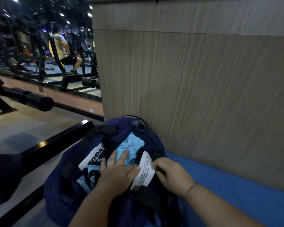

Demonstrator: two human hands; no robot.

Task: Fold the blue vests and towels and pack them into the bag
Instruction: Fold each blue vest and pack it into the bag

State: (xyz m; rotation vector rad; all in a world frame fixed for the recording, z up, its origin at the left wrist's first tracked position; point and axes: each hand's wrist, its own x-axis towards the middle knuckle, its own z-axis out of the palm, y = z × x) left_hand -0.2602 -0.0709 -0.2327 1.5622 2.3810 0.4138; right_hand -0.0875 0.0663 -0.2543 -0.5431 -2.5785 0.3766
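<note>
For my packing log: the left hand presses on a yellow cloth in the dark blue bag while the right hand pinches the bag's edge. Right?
The cloth is light blue, not yellow; the head view shows it. The left hand presses on it in the dark blue bag while the right hand pinches the bag's edge.

A wood-grain wall panel is rising behind the blue counter; ceiling spotlights are glowing over dark gym machines, where 1 person is sitting.
</note>
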